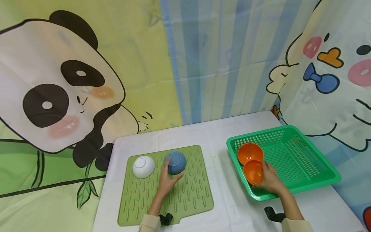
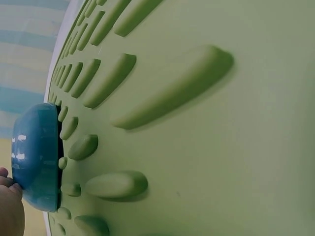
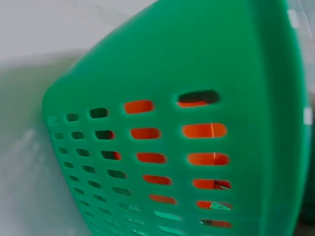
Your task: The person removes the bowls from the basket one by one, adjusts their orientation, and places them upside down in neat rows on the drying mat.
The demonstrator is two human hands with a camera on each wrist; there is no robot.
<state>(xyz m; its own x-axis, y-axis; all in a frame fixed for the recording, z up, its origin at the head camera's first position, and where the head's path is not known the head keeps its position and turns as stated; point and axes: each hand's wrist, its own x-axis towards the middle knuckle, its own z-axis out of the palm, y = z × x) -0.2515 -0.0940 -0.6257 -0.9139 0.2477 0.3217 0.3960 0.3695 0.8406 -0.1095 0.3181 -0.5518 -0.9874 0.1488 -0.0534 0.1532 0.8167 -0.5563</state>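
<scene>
The white bowl (image 1: 143,167) sits base-up on the green mat (image 1: 191,193). To its right, the left hand (image 1: 166,182) extends forward, thumb spread wide from the fingers, fingertips touching the blue bowl (image 1: 177,163), also base-up on the mat. Further right, the green basket (image 1: 292,161) contains 2 bowls at its left end: the far orange bowl (image 1: 250,152) and the near orange bowl (image 1: 252,172). The right hand (image 1: 271,178), angled forward and leftward, grips the latter's right edge.

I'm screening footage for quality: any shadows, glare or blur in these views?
Head: a soft shadow on the white table left of the green basket; left wrist: small bright highlights on the blue bowl; right wrist: blurred background left of the basket.
</scene>
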